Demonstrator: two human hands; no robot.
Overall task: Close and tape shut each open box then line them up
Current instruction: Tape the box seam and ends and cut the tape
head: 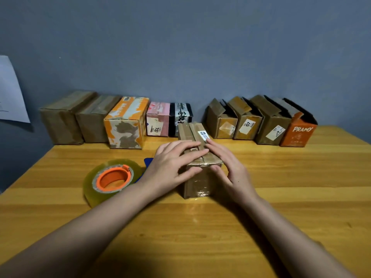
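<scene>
A small brown cardboard box (193, 135) with a white label stands in the middle of the wooden table, its top flaps folded down. My left hand (172, 165) lies flat across the flaps, fingers spread, thumb on the near face. My right hand (228, 167) rests against the box's right edge, fingers on the top seam and front. A roll of clear tape (111, 180) on an orange dispenser core lies left of the box, apart from both hands. Along the wall, several closed boxes (126, 122) stand in a row at left, and several open boxes (249, 121) stand at right.
An orange box marked PRAMY (299, 133) ends the right row. A blue object (148, 161) pokes out behind my left wrist. A white sheet (11, 93) hangs on the grey wall at left. The table's left edge (26, 175) runs diagonally.
</scene>
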